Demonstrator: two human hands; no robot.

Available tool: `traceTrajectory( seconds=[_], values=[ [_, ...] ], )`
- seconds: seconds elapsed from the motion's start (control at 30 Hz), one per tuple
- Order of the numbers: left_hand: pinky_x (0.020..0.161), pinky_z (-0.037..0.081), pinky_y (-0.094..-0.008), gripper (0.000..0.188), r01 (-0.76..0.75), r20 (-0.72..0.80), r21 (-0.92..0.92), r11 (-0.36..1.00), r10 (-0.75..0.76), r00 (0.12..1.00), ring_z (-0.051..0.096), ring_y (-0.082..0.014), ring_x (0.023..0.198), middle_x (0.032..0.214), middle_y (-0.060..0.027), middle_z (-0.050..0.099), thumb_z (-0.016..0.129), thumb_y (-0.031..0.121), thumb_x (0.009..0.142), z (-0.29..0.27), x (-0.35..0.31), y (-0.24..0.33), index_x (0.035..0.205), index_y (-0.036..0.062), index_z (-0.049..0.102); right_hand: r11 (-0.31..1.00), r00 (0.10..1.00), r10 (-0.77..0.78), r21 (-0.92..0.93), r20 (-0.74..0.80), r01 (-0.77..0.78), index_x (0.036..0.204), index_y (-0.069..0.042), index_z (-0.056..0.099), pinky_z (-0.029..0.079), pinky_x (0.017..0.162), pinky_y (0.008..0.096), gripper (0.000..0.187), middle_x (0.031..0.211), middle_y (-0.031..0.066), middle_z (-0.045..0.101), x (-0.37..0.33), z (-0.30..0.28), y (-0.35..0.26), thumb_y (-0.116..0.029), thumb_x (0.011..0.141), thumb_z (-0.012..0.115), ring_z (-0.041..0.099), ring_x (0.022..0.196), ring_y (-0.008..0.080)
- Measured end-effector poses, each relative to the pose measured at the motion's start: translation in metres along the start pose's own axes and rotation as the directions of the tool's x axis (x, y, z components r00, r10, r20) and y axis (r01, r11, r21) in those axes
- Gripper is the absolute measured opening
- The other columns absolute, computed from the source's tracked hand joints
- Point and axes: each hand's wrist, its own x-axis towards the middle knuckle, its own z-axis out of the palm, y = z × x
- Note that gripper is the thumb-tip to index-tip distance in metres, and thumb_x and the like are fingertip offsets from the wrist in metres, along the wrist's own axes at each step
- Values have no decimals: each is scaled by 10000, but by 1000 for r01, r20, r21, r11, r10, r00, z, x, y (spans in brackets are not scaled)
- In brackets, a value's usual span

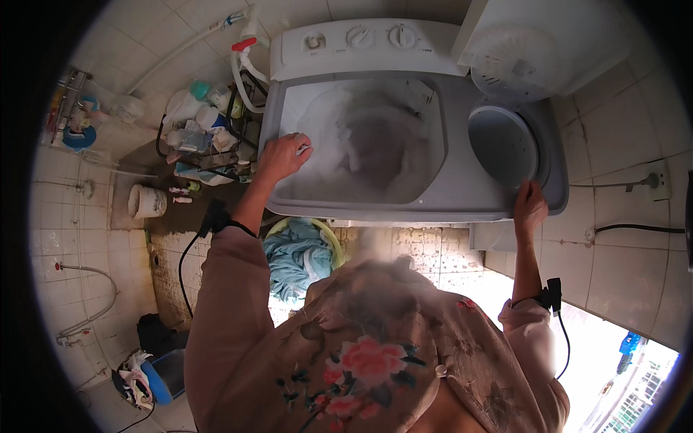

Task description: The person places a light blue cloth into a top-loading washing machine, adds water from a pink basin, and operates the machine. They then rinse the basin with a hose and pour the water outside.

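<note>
A twin-tub washing machine [462, 173] with a grey top stands before me. In its wash tub [325, 180] there is cloudy, foamy water, and pale shapes in it are blurred. My left hand [286, 156] is at the tub's left edge with fingers curled; a small whitish bit shows at the fingertips, too little to name. At the front right corner, my right hand [530, 206] is closed against the rim beside the round spin tub [505, 148]. Whatever its fingers may hold is hidden.
A raised lid [541, 50] stands over the spin tub. Below the machine's front is a yellow-green basin [337, 249] of teal cloth [296, 252]. Bottles and containers crowd a rack [195, 130] at left, near a white bucket [146, 201]. A red-handled tap [244, 45] is behind.
</note>
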Motion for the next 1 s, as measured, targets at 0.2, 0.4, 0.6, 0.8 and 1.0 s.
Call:
traceTrajectory(
  seconds=[0.2, 0.4, 0.6, 0.8, 1.0],
  values=[
    [651, 488, -386, 168, -12, -4, 14, 1000, 12, 1000, 611, -285, 748, 832, -73, 635, 616, 239, 805, -1, 0, 2, 883, 92, 598, 1000, 1000, -1, -8, -1, 1, 712, -100, 531, 410, 473, 418, 285, 617, 119, 581, 0, 1, 1, -320, 893, 528, 567, 568, 357],
    [659, 492, -383, 180, -7, 3, 9, 1000, 7, 1000, 613, -278, 759, 847, -78, 637, 615, 240, 806, -3, 0, 4, 903, 88, 603, 1000, 1000, 8, -18, 8, -8, 721, -105, 535, 410, 472, 413, 275, 617, 112, 585, 1, 2, 3, -317, 896, 526, 569, 563, 349],
    [672, 494, -379, 198, 17, 37, 20, 1000, -18, 999, 615, -278, 771, 859, -86, 639, 616, 243, 802, -4, 0, 5, 922, 86, 608, 1000, 1000, 24, -6, 8, -24, 719, -103, 538, 412, 482, 416, 283, 627, 118, 586, 1, 2, 2, -323, 896, 523, 573, 574, 346],
    [671, 496, -377, 206, 6, 15, 18, 1000, -7, 1000, 619, -276, 763, 865, -80, 644, 631, 247, 797, -5, -1, 6, 939, 99, 611, 1000, 1000, 19, -12, -15, -19, 704, -95, 534, 409, 491, 430, 299, 621, 127, 575, 2, 2, 0, -325, 894, 521, 565, 578, 355],
    [669, 499, -373, 210, -5, 0, 10, 1000, 5, 1000, 624, -271, 764, 872, -77, 648, 640, 251, 793, -4, -1, 5, 939, 102, 616, 1000, 999, 2, 1, -33, -2, 677, -89, 512, 395, 481, 434, 306, 598, 128, 555, 1, 2, -1, -307, 892, 526, 549, 558, 357]
  ],
)
